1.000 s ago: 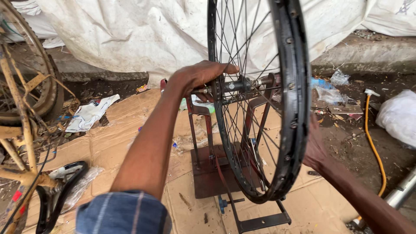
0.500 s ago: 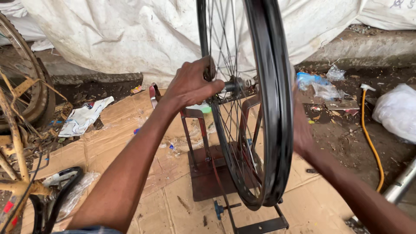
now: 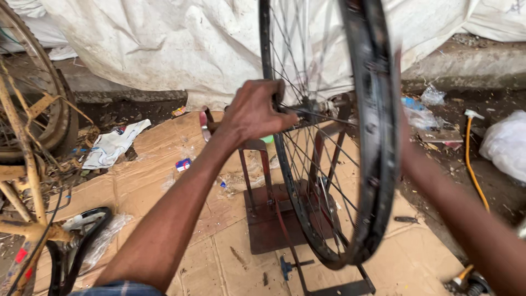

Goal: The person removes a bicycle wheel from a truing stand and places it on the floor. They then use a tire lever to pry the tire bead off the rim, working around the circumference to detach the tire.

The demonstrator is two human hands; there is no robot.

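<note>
A black bicycle wheel rim [image 3: 378,164] with thin spokes stands upright in a rusty red stand [image 3: 268,219] on the cardboard. My left hand [image 3: 255,112] is closed around the left end of the axle, next to the hub [image 3: 318,107]. My right forearm [image 3: 466,219] reaches in from the lower right and goes behind the rim. The rim hides the right hand itself, so its grip cannot be seen.
Flattened cardboard [image 3: 164,170] covers the ground. A rusty yellow bicycle frame [image 3: 22,164] and a black tyre [image 3: 82,235] crowd the left. A white tarpaulin [image 3: 164,44] hangs behind. A yellow hose [image 3: 474,170] and a white bag [image 3: 504,145] lie to the right.
My left hand has gone from resting over the hub to gripping the axle end. The rim now shows more edge-on, and my right arm has slid further behind it.
</note>
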